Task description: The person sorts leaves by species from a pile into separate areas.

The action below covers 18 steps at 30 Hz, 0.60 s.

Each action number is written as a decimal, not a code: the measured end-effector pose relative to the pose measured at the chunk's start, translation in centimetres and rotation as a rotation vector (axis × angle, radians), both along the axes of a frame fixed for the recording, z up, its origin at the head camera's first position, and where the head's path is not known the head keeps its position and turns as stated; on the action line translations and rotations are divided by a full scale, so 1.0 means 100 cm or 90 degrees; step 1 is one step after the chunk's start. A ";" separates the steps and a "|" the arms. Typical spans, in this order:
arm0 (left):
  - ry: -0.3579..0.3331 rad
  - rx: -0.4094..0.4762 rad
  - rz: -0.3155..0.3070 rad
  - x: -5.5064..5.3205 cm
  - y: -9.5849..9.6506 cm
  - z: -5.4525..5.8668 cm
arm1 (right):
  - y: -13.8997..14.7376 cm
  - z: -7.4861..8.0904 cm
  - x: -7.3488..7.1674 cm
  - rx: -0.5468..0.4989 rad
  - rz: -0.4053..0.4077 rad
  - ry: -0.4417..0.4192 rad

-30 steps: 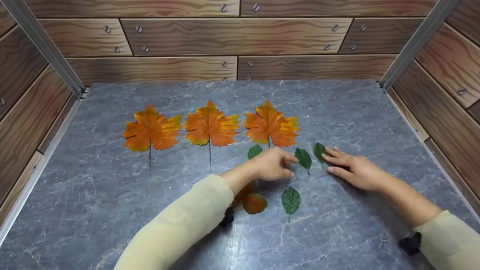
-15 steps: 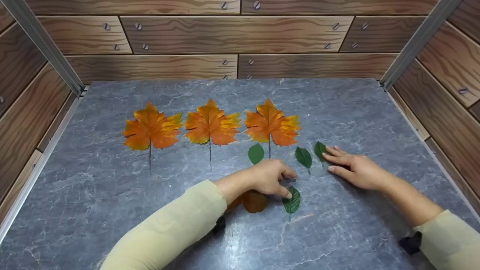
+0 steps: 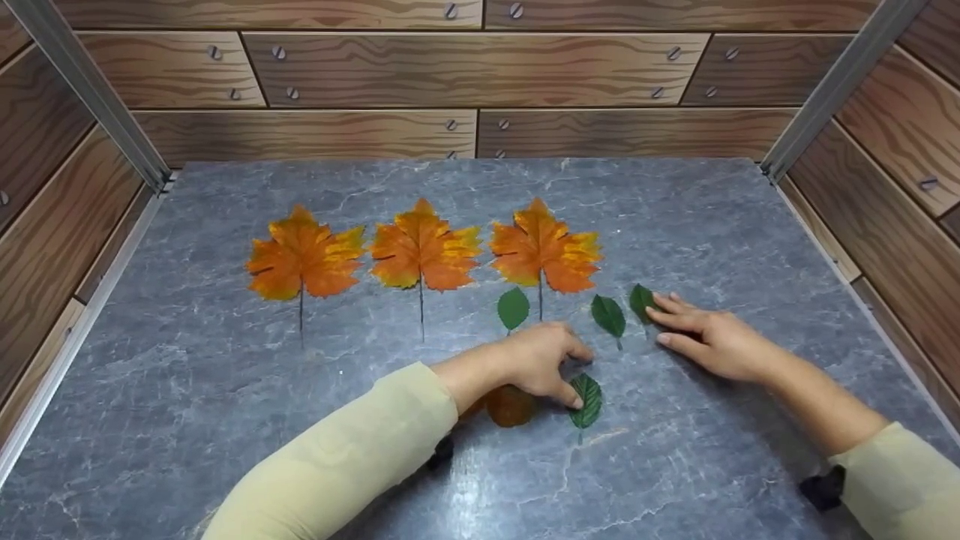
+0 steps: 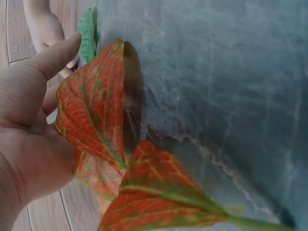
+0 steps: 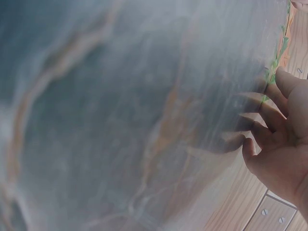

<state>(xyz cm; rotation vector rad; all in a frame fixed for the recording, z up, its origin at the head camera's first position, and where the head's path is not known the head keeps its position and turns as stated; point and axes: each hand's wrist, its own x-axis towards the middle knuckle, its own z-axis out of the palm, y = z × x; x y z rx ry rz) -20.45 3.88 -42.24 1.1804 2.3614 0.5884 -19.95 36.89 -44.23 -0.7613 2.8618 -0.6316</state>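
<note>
The near green leaf lies flat on the grey table — long axis near-to-far, stem nearest. The left hand touches its left edge with curled fingertips, gripping nothing; the right hand rests flat, farther right.

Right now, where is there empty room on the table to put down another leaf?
Bare patches: the near left corner of the table, below the left orange leaf, and the far strip behind the three. It is crowded around the small green leaves between both hands.
</note>
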 end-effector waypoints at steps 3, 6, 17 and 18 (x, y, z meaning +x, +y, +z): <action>0.011 -0.012 0.007 0.002 0.001 0.000 | 0.000 0.000 0.000 -0.001 0.000 0.000; 0.026 -0.024 0.014 0.004 0.003 -0.001 | 0.000 0.000 0.000 -0.001 -0.001 0.002; 0.112 -0.073 0.027 0.011 0.010 -0.004 | 0.000 0.000 0.000 0.000 -0.002 -0.004; 0.116 -0.071 0.026 0.011 0.011 -0.004 | 0.000 -0.001 0.000 -0.001 -0.002 -0.004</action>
